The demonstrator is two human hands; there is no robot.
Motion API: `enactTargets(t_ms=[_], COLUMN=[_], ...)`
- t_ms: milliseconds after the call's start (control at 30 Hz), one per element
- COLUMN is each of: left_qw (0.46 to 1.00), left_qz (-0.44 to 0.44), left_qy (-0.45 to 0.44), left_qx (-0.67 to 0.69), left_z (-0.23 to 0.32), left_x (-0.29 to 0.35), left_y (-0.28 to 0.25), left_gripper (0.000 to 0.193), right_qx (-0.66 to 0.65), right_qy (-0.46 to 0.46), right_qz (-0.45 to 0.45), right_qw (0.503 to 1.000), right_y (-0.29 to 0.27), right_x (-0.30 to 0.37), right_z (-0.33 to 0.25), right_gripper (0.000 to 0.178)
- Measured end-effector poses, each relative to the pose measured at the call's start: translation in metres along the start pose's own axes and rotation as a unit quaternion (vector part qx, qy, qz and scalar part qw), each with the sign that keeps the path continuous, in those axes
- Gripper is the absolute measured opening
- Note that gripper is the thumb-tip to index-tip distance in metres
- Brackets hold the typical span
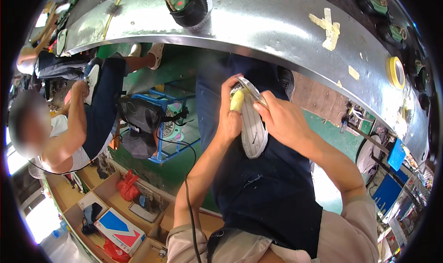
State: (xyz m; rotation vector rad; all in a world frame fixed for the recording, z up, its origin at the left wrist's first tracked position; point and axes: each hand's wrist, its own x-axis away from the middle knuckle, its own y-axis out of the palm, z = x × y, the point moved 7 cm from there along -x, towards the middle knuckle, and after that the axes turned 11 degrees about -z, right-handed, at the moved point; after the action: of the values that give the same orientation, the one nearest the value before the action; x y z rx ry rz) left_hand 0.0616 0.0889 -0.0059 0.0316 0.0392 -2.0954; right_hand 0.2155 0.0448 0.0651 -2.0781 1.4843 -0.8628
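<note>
A shoe with its pale grey, grooved sole (253, 131) turned up lies across my lap, with a short dark mark on the sole. My left hand (230, 118) is wrapped round the far end of the shoe, a yellow cover on its thumb. From the right, my right hand (282, 120) closes on a curved pale strip (249, 88) along the shoe's far edge. Whether that strip is part of the shoe or a separate tool, I cannot tell. Dark blue cloth (263, 184) covers my lap beneath the shoe.
Ahead runs a metal bench (258, 18) bearing a dark shoe (183, 5), tape pieces and a yellow tape roll (396, 72). A blue-framed stool (161, 143) with bags stands at left, near a seated person (76, 120). Lower left are wooden compartments (104, 189) with a box.
</note>
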Motion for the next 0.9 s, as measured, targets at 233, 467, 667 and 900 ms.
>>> enactTargets(t_ms=[233,467,667,900], left_qw=[0.977,0.898,0.879,0.95], left_qz=[0.018,0.129,0.129,0.068], left_qy=[-0.138,-0.199,-0.213,-0.132], left_qx=[0.162,0.37,0.407,0.274], left_z=[-0.015,-0.049,-0.05,-0.042], left_x=[-0.001,0.055,0.07,0.079], left_y=[0.001,0.011,0.01,0.021], left_gripper=[0.046,0.053,0.055,0.059], right_qx=[0.026,0.155,0.194,0.262], right_qy=[-0.024,-0.072,-0.223,-0.099], right_qz=[-0.032,-0.193,-0.296,-0.233], right_qw=[0.999,0.966,0.908,0.931], right_y=[0.011,0.002,0.019,0.023], right_x=[-0.025,0.023,0.019,0.029], right_z=[0.021,0.0,-0.031,-0.033], right_gripper=[0.028,0.017,0.01,0.015])
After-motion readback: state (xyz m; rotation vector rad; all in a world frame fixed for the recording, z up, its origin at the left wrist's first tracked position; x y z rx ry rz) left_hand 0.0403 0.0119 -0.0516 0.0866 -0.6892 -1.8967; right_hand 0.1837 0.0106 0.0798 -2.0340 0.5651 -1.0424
